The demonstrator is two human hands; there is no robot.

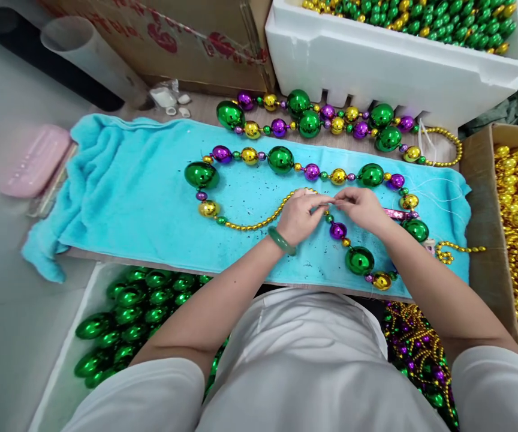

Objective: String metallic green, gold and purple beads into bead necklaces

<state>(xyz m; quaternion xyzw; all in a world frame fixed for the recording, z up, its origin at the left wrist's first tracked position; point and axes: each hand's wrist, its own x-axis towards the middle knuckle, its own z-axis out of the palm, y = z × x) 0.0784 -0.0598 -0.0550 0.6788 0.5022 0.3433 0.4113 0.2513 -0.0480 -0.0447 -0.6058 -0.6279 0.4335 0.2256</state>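
A bead necklace of green, purple and gold balls lies in a loop on the turquoise towel. Its small gold bead strand runs up under my left hand, which wears a green bangle. Thumb and fingers of that hand are pinched at the place where the gold strand meets the other end of the necklace. My right hand pinches at the same spot, fingertips almost touching the left ones. The exact bit of thread or bead between them is too small to see.
A second bead necklace lies behind the towel, before a white foam box of green and gold beads. Right stands a carton of gold beads; green balls fill a bin below left. A pink case lies left. Loose white threads trail rightward.
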